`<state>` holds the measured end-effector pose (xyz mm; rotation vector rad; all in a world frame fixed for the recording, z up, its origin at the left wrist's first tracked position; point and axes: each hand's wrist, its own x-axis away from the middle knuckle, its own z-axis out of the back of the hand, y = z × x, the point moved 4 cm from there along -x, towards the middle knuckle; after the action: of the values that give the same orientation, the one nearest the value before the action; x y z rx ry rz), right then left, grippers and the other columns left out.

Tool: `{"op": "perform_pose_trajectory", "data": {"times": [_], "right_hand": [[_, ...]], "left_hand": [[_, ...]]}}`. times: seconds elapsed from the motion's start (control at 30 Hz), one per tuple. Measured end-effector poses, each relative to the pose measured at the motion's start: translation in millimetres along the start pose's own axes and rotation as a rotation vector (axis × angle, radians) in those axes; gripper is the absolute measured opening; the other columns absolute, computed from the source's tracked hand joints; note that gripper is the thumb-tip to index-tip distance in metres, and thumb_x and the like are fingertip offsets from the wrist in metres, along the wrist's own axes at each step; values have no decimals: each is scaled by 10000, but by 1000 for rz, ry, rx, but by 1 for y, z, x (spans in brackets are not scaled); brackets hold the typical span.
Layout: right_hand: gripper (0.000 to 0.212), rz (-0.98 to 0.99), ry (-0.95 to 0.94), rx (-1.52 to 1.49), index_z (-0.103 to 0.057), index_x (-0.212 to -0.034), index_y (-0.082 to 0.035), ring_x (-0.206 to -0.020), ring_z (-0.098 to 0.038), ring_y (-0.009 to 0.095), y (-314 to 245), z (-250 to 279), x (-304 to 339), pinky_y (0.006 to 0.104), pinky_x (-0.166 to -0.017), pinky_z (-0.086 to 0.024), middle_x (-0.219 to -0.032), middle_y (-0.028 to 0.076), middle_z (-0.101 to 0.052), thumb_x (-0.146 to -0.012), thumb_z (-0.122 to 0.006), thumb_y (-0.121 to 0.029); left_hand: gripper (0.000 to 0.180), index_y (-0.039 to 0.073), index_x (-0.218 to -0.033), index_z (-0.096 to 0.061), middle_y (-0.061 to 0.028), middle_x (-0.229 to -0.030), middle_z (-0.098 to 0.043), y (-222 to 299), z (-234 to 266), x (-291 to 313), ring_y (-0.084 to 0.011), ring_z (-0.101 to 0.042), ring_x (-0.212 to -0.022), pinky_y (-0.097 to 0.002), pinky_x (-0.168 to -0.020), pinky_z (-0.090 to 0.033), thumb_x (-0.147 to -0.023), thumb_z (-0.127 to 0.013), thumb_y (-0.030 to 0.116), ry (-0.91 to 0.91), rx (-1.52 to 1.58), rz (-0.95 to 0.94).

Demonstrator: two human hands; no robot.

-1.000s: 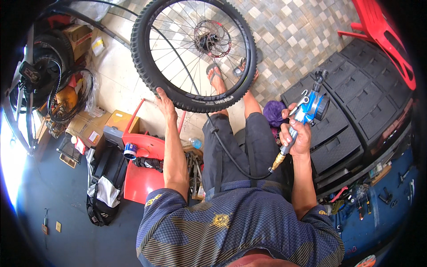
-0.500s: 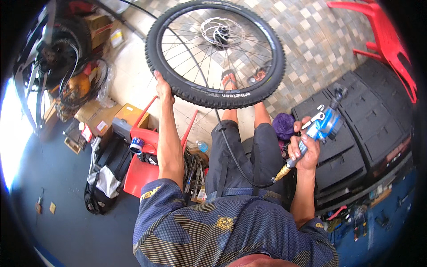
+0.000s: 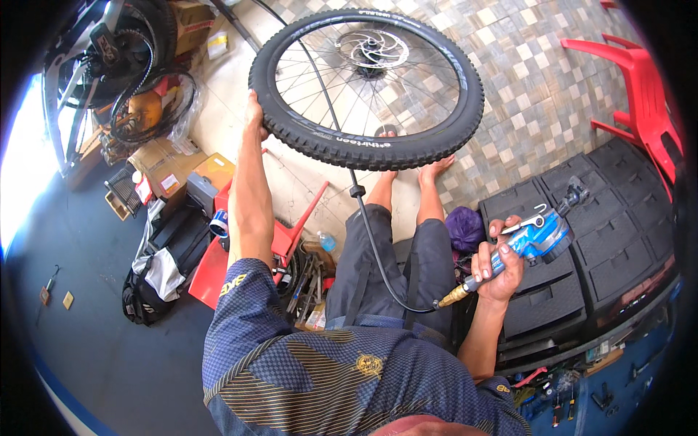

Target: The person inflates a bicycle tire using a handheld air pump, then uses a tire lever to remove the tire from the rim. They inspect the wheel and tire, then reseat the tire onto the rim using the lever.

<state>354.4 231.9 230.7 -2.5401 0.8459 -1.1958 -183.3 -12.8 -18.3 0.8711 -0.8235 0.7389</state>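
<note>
The tiled floor [image 3: 534,87] has checkered pattern; a red plastic chair [image 3: 649,102] stands near black drawers [image 3: 618,211]; bright light [image 3: 20,182] comes from left.

Left arm [image 3: 251,200] outstretched, left hand [image 3: 254,118] at left edge of wheel [image 3: 371,52], right arm [image 3: 483,338] bent, right hand [image 3: 502,269] curled, lower right of wheel

Tire [image 3: 363,153] is black, top centre; air tool [image 3: 534,241] blue-grey with gold fitting [image 3: 456,294], right; shirt [image 3: 331,370] navy check with gold stripes, bottom centre.
</note>
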Motion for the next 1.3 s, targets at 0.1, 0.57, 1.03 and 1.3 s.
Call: {"op": "perform_pose_trajectory", "data": {"times": [0.1, 0.57, 1.03, 1.3], "right_hand": [[421, 2, 53, 2, -348, -1278, -58, -458, -454, 100, 3, -2, 3, 248, -359, -454, -1101, 123, -458, -934, -589, -96], [412, -37, 31, -39, -372, -1285, -62, -459, -451, 98, 1, 3, 8, 245, -366, -443, -1101, 123, -483, -931, -581, -100], [419, 3, -41, -69, -395, -1296, -79, -471, -467, 107, -8, -8, 34, 251, -386, -445, -1122, 127, -518, -926, -589, -97], [415, 113, -45, -24, -390, -1288, -61, -462, -461, 102, -24, -8, 40, 252, -384, -433, -1099, 133, -526, -921, -583, -89]], "left_hand": [[784, 46, -1185, -624, -140, -1082, -708, 8, -17, 6, -291, -708, -897, -470, -874, -584, -917, -441, 759, -30, -16, 4], [1031, -144, -1351, -508, -258, -1189, -648, 41, -30, 19, -335, -663, -1055, -430, -878, -539, -904, -437, 782, 70, -269, -303], [530, 18, -1221, -573, -59, -1027, -671, -61, -146, 211, -145, -611, -925, -304, -825, -503, -857, -806, 325, -661, 34, -791], [448, -22, -1083, -585, -83, -912, -649, -40, -157, 271, -153, -589, -787, -296, -719, -497, -821, -811, 263, -205, -183, -1098]]}}
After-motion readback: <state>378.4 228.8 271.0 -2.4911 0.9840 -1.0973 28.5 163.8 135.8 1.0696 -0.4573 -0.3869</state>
